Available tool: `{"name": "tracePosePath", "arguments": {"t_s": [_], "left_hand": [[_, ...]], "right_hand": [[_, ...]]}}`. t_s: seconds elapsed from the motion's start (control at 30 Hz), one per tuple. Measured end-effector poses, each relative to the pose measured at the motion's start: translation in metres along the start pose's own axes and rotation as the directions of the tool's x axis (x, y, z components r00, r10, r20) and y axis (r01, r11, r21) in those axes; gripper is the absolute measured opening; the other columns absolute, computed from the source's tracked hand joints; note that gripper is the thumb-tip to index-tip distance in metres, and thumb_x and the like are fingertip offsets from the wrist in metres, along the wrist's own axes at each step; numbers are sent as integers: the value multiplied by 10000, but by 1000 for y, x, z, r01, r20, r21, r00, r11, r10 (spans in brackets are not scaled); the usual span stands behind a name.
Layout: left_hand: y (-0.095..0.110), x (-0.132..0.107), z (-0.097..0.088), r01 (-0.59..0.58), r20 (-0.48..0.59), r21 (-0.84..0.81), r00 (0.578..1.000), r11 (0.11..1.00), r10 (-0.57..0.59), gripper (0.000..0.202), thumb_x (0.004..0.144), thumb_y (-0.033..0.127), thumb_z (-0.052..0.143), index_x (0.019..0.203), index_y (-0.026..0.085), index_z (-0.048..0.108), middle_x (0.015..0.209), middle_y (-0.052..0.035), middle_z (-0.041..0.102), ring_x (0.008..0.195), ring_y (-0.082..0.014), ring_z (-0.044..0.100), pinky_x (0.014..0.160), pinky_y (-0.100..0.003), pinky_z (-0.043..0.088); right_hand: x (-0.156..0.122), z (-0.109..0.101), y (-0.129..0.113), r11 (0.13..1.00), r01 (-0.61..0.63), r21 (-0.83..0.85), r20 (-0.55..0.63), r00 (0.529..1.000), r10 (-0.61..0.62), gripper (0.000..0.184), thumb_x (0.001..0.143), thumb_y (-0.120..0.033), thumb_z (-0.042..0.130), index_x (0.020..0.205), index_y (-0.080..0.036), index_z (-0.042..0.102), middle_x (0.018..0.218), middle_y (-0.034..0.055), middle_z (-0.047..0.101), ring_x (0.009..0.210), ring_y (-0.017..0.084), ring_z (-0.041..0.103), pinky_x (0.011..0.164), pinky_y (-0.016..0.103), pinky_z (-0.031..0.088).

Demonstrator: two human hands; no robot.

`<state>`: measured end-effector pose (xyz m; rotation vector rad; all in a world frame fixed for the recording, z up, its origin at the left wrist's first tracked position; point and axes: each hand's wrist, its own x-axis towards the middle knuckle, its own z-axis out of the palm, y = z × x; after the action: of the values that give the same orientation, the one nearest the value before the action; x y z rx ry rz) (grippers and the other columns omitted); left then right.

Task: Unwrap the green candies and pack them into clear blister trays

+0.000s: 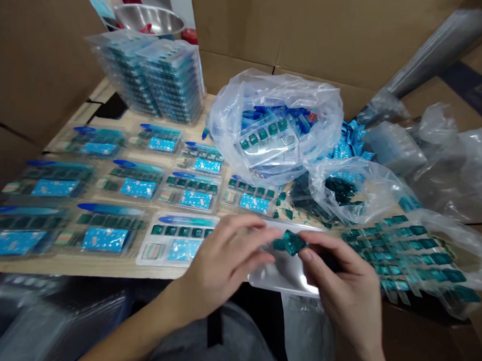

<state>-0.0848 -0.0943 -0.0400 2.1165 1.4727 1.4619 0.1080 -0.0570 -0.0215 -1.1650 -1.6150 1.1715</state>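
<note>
My left hand and my right hand meet at the table's near edge over a clear plastic blister tray. Both pinch small teal square pieces between their fingertips, just above the tray. The left fingers are stretched toward the pieces; the right thumb and forefinger press on them from the right. A filled blister pack with teal squares, a blue pen and a blue card lies just left of my left hand.
Several filled packs lie in rows on the wooden table. Stacked packs stand at the back. Clear bags hold trays, loose teal pieces and teal strips. Cardboard walls surround the table.
</note>
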Motion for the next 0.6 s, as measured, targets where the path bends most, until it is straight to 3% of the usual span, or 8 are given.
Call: {"name": "tracePosePath", "arguments": {"t_s": [0.07, 0.13, 0.2, 0.27, 0.53, 0.6], "left_hand": [[-10, -4, -8, 122, -34, -3, 992, 993, -122, 260, 975, 168, 532, 1214, 244, 598, 1111, -44, 636, 1060, -171, 622, 924, -289, 525], [-20, -9, -14, 196, -60, 12, 979, 981, -195, 276, 963, 128, 528, 1198, 252, 604, 1122, -29, 629, 1086, -167, 612, 954, -292, 511], [-26, -14, -17, 232, -44, 12, 972, 973, -231, 260, 956, 106, 526, 1156, 245, 619, 1116, -21, 623, 1091, -161, 608, 962, -290, 506], [-28, -18, -17, 249, -13, 6, 969, 969, -249, 235, 960, 116, 524, 1137, 237, 622, 1116, -25, 616, 1095, -159, 608, 962, -291, 509], [-23, -15, -11, 222, 145, -16, 965, 975, -218, 172, 978, 184, 520, 1112, 211, 625, 1079, -54, 655, 1036, -184, 645, 887, -324, 547], [-17, -14, -10, 188, 182, -29, 967, 982, -180, 160, 985, 180, 505, 1088, 209, 624, 1040, -48, 668, 995, -177, 653, 853, -309, 545]], "right_hand": [[7, -6, 0, 951, 210, -226, 91, 977, -194, 184, 851, -160, 695, 970, -286, 759, 878, 12, 742, 728, 154, 699, 623, 245, 564], [14, -8, 1, 863, 370, -343, 296, 915, -275, 240, 895, -120, 617, 1036, -268, 744, 1010, 38, 752, 893, 179, 720, 742, 268, 580], [20, -6, 4, 780, 464, -419, 459, 850, -259, 278, 941, -114, 535, 1123, -235, 707, 1046, 57, 753, 901, 181, 729, 732, 267, 582], [24, -1, 6, 695, 526, -490, 548, 806, -224, 277, 963, -119, 494, 1147, -206, 681, 1060, 76, 754, 887, 197, 734, 706, 284, 580], [32, 21, -7, 418, 627, -657, 672, 739, -52, 189, 857, -26, 578, 918, -166, 691, 856, 67, 733, 729, 217, 713, 521, 265, 487], [33, 24, -8, 400, 635, -661, 674, 737, -56, 164, 834, -17, 605, 878, -145, 697, 818, 73, 718, 674, 219, 702, 475, 266, 459]]}}
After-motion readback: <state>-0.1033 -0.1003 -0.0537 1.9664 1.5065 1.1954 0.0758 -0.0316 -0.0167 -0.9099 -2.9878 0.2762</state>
